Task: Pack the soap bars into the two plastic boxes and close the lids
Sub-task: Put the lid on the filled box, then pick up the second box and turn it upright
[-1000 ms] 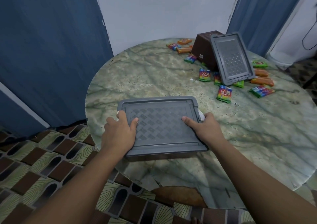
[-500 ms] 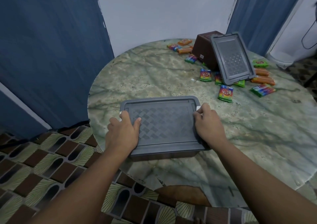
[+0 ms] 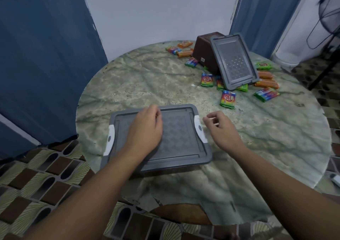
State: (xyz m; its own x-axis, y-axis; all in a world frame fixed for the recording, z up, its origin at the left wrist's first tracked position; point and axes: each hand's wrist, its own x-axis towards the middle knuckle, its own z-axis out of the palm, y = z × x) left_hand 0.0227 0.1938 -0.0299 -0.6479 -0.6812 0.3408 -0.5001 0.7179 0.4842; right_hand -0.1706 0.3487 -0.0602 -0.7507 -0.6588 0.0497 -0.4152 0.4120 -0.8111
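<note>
Grey plastic lid (image 3: 176, 135) sits latched on the near box at six o'clock, the left hand (image 3: 145, 129) resting loosely curled on it, the right hand (image 3: 220, 127) half-curled and empty beside the white clip (image 3: 199, 128), while light, slick soap bars (image 3: 228, 99) wait at one o'clock, best pinched by their edges.

Single head cam, worn, angled forward and down over the round marble table (image 3: 147, 78). Close on the near edge, both forearms entering from the bottom; far side and the blue curtains (image 3: 36, 56) further off (wide-angle, edges bend). No second view.
</note>
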